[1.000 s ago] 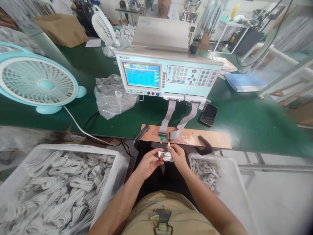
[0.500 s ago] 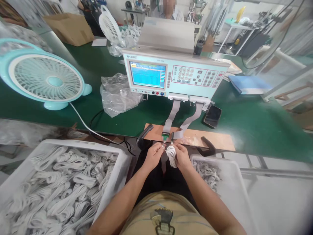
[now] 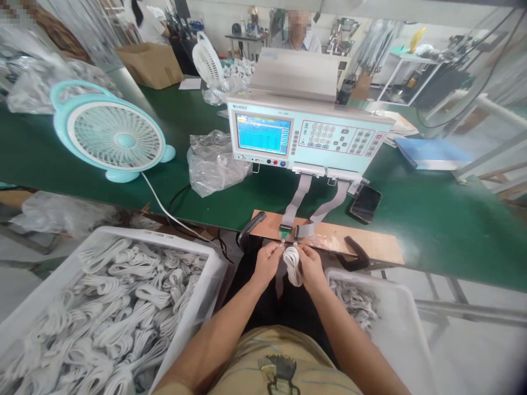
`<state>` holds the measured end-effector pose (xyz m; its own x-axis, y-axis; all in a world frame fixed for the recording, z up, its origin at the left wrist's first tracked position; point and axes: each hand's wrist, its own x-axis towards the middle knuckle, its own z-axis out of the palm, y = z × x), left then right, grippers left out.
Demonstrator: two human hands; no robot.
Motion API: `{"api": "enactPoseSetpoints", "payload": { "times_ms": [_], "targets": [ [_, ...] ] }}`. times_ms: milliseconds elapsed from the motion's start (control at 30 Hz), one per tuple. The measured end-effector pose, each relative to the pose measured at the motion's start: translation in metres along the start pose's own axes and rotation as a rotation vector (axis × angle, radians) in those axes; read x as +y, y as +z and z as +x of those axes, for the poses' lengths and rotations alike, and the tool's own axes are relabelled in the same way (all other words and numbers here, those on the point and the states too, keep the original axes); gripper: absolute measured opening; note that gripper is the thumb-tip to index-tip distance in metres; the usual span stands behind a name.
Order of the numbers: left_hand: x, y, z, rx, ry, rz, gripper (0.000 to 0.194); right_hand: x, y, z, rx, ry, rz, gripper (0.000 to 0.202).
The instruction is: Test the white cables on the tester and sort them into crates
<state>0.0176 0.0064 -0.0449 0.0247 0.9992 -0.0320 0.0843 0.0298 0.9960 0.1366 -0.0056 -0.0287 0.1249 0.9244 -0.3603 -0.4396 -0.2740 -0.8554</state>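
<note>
A coiled white cable point(image 3: 292, 267) hangs between my two hands at the table's front edge. My left hand point(image 3: 268, 262) is closed in a pinch on one end of the cable, at a small green circuit board point(image 3: 284, 234). My right hand point(image 3: 310, 265) pinches the other end, close under a dark connector point(image 3: 296, 233). Whether the plugs are fully seated is too small to tell. Grey ribbon cables point(image 3: 297, 200) run from both connectors up to a tester point(image 3: 304, 134) with a lit blue screen. A wooden board point(image 3: 329, 235) lies clamped under the connectors.
A large white bin point(image 3: 206, 274) of coiled cables stands at left; a smaller-filled white bin point(image 3: 405, 312) stands at right. On the green table point(image 3: 432, 219) are a fan point(image 3: 119, 134), a plastic bag point(image 3: 216, 164), a phone point(image 3: 365, 203) and a blue folder point(image 3: 432, 152). A person point(image 3: 298, 38) sits opposite.
The view has shifted, so the scene sits farther right and mostly a little lower. Both hands stay at the connectors with the cable between them.
</note>
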Motion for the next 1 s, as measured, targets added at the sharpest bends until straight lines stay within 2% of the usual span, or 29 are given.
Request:
{"api": "enactPoseSetpoints", "payload": {
  "times_ms": [467,700,800,933,1000],
  "targets": [
    [0.007,-0.001,0.000,0.008,0.002,-0.036,0.031,0.000,-0.003,0.001,-0.039,0.023,0.004,0.020],
    [0.004,0.014,-0.006,0.125,-0.120,-0.214,0.028,-0.002,-0.003,0.000,-0.055,0.007,-0.020,0.022],
    [0.003,0.021,-0.006,0.134,-0.136,-0.254,0.030,-0.002,-0.003,0.001,-0.048,-0.004,-0.036,0.024],
    [0.004,0.024,-0.005,0.147,-0.131,-0.191,0.033,0.000,-0.005,0.004,-0.033,-0.005,-0.057,0.025],
    [0.012,0.016,-0.009,0.122,-0.111,-0.081,0.033,0.002,-0.007,0.004,0.009,-0.019,-0.077,0.026]
  ]
}}
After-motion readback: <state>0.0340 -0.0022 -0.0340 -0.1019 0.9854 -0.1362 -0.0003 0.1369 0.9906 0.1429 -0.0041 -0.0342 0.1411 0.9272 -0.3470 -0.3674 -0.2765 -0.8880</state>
